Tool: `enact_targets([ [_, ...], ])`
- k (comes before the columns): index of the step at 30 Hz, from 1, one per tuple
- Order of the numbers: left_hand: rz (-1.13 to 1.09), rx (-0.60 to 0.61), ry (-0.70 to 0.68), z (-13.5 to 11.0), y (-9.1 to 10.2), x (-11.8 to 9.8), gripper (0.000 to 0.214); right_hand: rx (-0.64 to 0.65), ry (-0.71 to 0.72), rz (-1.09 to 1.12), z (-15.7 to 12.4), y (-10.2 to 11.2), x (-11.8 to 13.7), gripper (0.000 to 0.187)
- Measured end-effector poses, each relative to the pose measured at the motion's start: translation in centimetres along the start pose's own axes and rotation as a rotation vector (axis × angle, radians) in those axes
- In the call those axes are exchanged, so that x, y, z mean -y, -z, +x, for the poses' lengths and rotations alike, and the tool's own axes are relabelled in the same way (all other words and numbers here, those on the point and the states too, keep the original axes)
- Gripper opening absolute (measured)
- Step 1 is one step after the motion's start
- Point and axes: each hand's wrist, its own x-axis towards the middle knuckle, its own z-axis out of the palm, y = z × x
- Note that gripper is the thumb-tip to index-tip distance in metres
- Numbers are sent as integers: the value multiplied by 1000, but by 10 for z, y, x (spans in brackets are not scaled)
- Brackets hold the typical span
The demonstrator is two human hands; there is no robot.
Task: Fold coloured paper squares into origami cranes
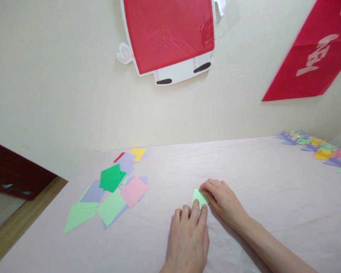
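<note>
A small piece of light green paper (198,197) lies on the covered table, partly hidden beneath my fingers. My left hand (189,233) comes from the bottom edge, palm down. Its fingers are somewhat apart, and the fingertips press on the lower part of the paper. From the right reaches my right hand (223,197), its fingers bent together and closed on the paper's upper right edge. The right thumb and part of that edge are hidden.
Several loose paper sheets lie at the left, among them a dark green sheet (111,178), a pink sheet (134,192) and a yellow sheet (138,154). A row of folded coloured paper pieces (324,153) stands at the far right. Behind the table (159,170) rises a wall (74,94).
</note>
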Motion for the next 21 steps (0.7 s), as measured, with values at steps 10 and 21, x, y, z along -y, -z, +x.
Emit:
enact_targets([
  [10,-3,-25,10,0,1,1,47,-2,-22,45,-1,-3,-1,17],
  [21,4,-35,15,3,4,1,42,31,-80,56,-5,9,6,10],
])
